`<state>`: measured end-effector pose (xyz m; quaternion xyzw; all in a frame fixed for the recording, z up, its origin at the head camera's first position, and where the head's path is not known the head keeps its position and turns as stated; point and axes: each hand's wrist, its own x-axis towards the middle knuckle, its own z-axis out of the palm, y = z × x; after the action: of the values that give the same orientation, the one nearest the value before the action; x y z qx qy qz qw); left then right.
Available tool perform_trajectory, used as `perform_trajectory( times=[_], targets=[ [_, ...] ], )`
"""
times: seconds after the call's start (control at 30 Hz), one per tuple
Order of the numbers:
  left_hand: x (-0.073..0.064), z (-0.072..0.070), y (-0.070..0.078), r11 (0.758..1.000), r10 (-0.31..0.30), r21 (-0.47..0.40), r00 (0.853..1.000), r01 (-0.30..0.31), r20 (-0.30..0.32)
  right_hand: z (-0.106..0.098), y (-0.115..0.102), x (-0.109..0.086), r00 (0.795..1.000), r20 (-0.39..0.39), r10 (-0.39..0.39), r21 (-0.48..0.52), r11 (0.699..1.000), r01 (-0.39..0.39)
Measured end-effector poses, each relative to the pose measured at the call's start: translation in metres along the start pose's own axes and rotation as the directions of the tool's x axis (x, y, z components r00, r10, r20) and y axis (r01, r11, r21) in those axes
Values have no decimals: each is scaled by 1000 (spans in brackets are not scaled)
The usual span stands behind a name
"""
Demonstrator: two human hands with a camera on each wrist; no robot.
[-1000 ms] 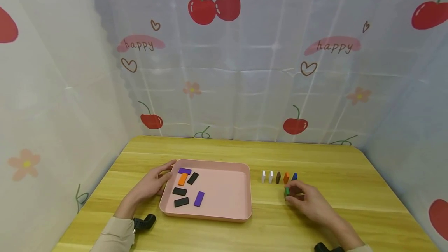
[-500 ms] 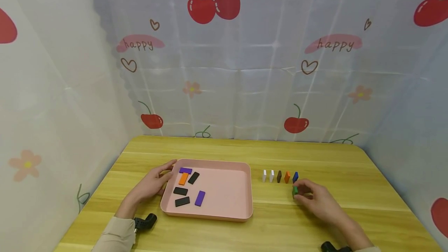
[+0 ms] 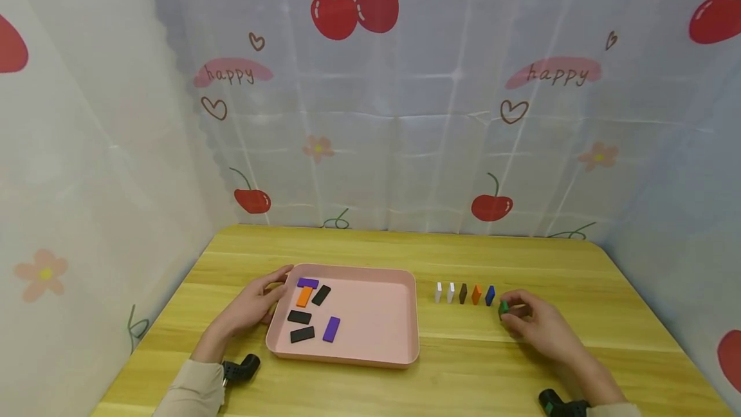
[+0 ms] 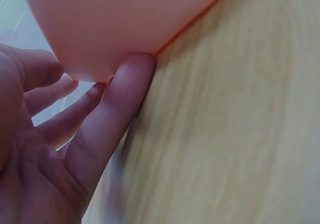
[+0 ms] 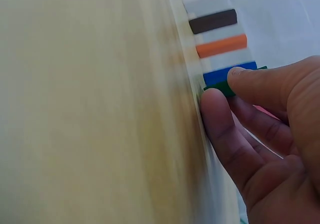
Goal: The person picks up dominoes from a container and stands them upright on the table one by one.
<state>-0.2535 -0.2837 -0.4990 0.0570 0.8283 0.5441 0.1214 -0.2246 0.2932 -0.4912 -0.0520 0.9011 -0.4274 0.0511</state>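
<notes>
My right hand (image 3: 543, 322) pinches a green domino (image 3: 503, 307) between thumb and fingertips, at the right end of a standing row. In the right wrist view the green domino (image 5: 225, 89) overlaps the blue domino (image 5: 217, 75). Leftward from the blue domino (image 3: 490, 295) stand an orange domino (image 3: 476, 295), a dark brown one (image 3: 463, 293) and two white dominoes (image 3: 451, 293). My left hand (image 3: 249, 306) touches the left side of a pink tray (image 3: 376, 320), fingers extended; the left wrist view shows the thumb (image 4: 131, 79) against its outer wall.
Flat in the tray's left half lie several dominoes: black ones (image 3: 300, 317), purple ones (image 3: 332, 329) and an orange one (image 3: 304, 296). The tray stands left of the row on a wooden table (image 3: 370, 250). A cherry-print curtain (image 3: 405, 147) hangs behind the table.
My right hand has carried the green domino rightward and slightly back, from in front of the row to just right of the blue domino. The left hand has stayed at the tray.
</notes>
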Motion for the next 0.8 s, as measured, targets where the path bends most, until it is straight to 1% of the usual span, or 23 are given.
perform_trajectory(
  times=[0.1,0.27,0.43,0.53,0.67,0.8],
  targets=[
    [1,0,1,1000,5,7,1000,-5,2,-2,3,3,1000,-6,25,37,999,-24],
    [0,-1,1,1000,11,-3,1000,-11,13,-3,6,10,1000,-5,28,62,998,-27],
    [0,-1,-1,1000,6,-7,1000,-6,13,-6,9,17,1000,-3,18,71,997,-18],
    [0,-1,-1,1000,2,-12,1000,-2,15,-7,11,21,1000,0,30,86,996,-30],
    [0,0,-1,1000,-3,-12,1000,4,15,-9,13,24,999,6,43,109,993,-43],
    [0,-1,0,1000,-9,-11,1000,9,10,-11,13,25,999,14,34,115,993,-35]
  ],
)
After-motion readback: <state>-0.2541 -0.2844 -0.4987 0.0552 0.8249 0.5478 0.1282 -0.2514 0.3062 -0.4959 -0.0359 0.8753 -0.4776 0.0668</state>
